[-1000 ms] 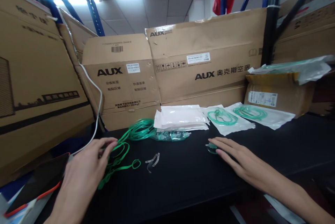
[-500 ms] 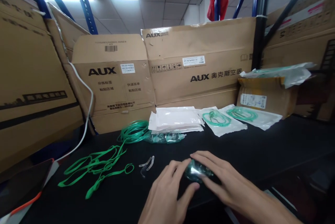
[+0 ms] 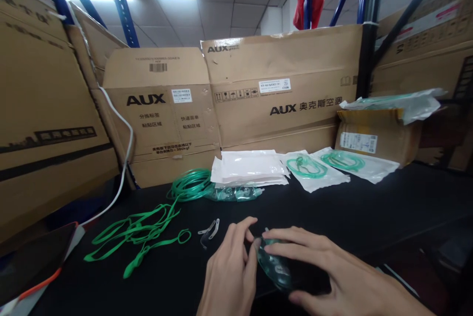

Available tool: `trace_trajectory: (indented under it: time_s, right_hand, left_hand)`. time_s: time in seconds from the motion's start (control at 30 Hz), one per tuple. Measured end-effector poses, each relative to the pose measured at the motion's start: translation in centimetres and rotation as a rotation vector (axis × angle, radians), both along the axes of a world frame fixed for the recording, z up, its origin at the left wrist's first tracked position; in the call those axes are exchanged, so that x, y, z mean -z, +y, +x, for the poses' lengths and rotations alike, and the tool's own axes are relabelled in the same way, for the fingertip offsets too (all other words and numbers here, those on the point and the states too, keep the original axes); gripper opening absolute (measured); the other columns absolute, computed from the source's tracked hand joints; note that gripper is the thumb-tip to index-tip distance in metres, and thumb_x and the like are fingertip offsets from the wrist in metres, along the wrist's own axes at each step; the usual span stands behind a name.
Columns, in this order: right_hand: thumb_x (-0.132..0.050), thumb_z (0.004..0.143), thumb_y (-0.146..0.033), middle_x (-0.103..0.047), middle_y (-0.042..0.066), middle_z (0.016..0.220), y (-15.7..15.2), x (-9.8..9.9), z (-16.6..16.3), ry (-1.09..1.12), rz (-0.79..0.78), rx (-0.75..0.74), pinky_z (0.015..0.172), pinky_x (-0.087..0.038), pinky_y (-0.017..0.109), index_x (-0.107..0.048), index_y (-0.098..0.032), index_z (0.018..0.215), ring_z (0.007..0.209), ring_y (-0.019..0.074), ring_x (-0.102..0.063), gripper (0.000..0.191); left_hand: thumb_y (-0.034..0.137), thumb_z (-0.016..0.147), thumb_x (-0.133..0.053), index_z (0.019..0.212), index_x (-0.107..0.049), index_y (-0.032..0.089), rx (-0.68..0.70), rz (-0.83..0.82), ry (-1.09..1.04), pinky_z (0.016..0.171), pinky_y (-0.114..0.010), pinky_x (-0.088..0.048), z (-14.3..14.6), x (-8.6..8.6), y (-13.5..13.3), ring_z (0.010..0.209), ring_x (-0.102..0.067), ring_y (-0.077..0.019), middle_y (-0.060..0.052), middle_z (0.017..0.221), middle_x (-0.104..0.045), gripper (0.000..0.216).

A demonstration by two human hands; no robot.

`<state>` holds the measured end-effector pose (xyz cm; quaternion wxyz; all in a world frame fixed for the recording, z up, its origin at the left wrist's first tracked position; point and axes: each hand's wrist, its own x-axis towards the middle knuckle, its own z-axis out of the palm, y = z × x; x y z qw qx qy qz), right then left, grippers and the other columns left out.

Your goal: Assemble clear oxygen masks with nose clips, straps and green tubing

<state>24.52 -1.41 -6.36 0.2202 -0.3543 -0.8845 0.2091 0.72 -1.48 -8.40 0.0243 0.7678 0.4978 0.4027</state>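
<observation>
Both my hands hold a clear green-tinted plastic mask (image 3: 274,265) just above the near edge of the black table (image 3: 369,212). My left hand (image 3: 229,271) pinches its left rim with curled fingers. My right hand (image 3: 332,276) wraps over its top and right side. Green elastic straps (image 3: 140,234) lie loose to the left. A small clear clip (image 3: 209,231) rests between the straps and my hands. Coiled green tubing (image 3: 190,184) and another clear mask part (image 3: 236,193) lie further back.
A stack of white pouches (image 3: 249,167) and two sealed pouches with green tubing (image 3: 314,168) lie at the back. AUX cardboard boxes (image 3: 281,94) wall the rear and left. A smaller box (image 3: 377,136) stands at right. A dark phone (image 3: 33,262) lies at left.
My left hand left the green straps and came to the mask. Both hands drew the mask nearer and tilted it up on edge.
</observation>
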Motion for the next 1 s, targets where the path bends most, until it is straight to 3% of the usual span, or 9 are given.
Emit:
trace_trajectory:
  time_s: [0.13, 0.2, 0.33, 0.4, 0.5, 0.63, 0.8, 1.0]
  right_hand:
    - [-0.076, 0.089, -0.027, -0.047, 0.001, 0.158, 0.6, 1.0, -0.3, 0.058, 0.078, 0.01, 0.116, -0.046, 0.042, -0.049, -0.044, 0.15, 0.141, 0.0261, -0.053, 0.068]
    - [-0.078, 0.088, -0.028, -0.051, 0.005, 0.15, 1.0, 1.7, -0.7, 0.089, 0.121, 0.044, 0.11, -0.052, 0.041, -0.05, -0.041, 0.149, 0.131, 0.0255, -0.06, 0.068]
    - [-0.075, 0.091, -0.031, -0.056, 0.008, 0.131, 1.3, 2.6, -1.3, 0.085, 0.191, 0.132, 0.099, -0.059, 0.044, -0.048, -0.038, 0.149, 0.115, 0.0259, -0.066, 0.064]
    - [-0.07, 0.095, -0.031, -0.054, 0.01, 0.131, 1.2, 2.5, -1.4, 0.087, 0.233, 0.14, 0.1, -0.059, 0.044, -0.049, -0.035, 0.147, 0.119, 0.0264, -0.064, 0.057]
    - [-0.061, 0.101, -0.03, -0.047, 0.012, 0.148, 1.2, 2.2, -1.0, 0.091, 0.258, 0.114, 0.111, -0.052, 0.045, -0.048, -0.033, 0.144, 0.137, 0.0265, -0.053, 0.045]
    - [-0.052, 0.106, -0.027, -0.043, 0.005, 0.161, 1.3, 2.1, -0.4, 0.068, 0.255, 0.023, 0.122, -0.039, 0.045, -0.042, -0.035, 0.147, 0.152, 0.0223, -0.037, 0.042]
    - [-0.051, 0.107, -0.027, -0.049, 0.004, 0.158, 1.6, 2.4, -0.6, 0.095, 0.321, 0.05, 0.12, -0.044, 0.043, -0.045, -0.033, 0.145, 0.146, 0.0211, -0.046, 0.039]
    - [-0.057, 0.104, -0.028, -0.052, 0.009, 0.156, 1.6, 2.4, -1.1, 0.107, 0.402, 0.087, 0.113, -0.052, 0.045, -0.05, -0.029, 0.142, 0.139, 0.0251, -0.055, 0.039]
  left_hand:
    - [0.028, 0.103, -0.047, 0.143, -0.049, 0.032, 0.068, -0.124, -0.102, 0.076, -0.026, -0.063, -0.1, -0.2, -0.2, 0.088, -0.075, -0.0148, -0.002, 0.116, -0.074, 0.04]
    - [0.034, 0.104, -0.048, 0.14, -0.053, 0.03, 0.062, -0.166, -0.136, 0.082, -0.028, -0.064, -0.1, -0.6, -0.4, 0.098, -0.075, -0.0172, -0.003, 0.121, -0.074, 0.036]
    - [0.038, 0.104, -0.049, 0.102, -0.073, 0.03, 0.047, -0.228, -0.102, 0.088, -0.034, -0.062, 0.0, -1.5, -0.7, 0.104, -0.074, -0.021, -0.001, 0.121, -0.075, 0.025]
    - [0.034, 0.102, -0.054, 0.097, -0.076, 0.03, 0.116, -0.211, -0.035, 0.094, -0.036, -0.06, 0.0, -1.8, -0.7, 0.108, -0.073, -0.0217, 0.0, 0.124, -0.073, 0.022]
    - [0.026, 0.096, -0.065, 0.109, -0.076, 0.028, 0.257, -0.104, 0.005, 0.099, -0.034, -0.057, 0.1, -1.9, -0.7, 0.112, -0.07, -0.0215, -0.002, 0.121, -0.074, 0.017]
    - [0.011, 0.093, -0.061, 0.109, -0.076, 0.025, 0.347, -0.047, -0.004, 0.098, -0.029, -0.056, 0.2, -1.9, -0.6, 0.112, -0.069, -0.0191, -0.003, 0.113, -0.077, 0.026]
    - [0.009, 0.095, -0.057, 0.114, -0.074, 0.027, 0.32, -0.187, -0.07, 0.094, -0.023, -0.056, 0.2, -2.4, -0.9, 0.106, -0.072, -0.0155, -0.001, 0.119, -0.076, 0.031]
    - [0.006, 0.091, -0.059, 0.117, -0.073, 0.029, 0.361, -0.202, -0.068, 0.098, -0.022, -0.054, 0.2, -2.6, -1.0, 0.11, -0.071, -0.0152, 0.001, 0.121, -0.075, 0.038]
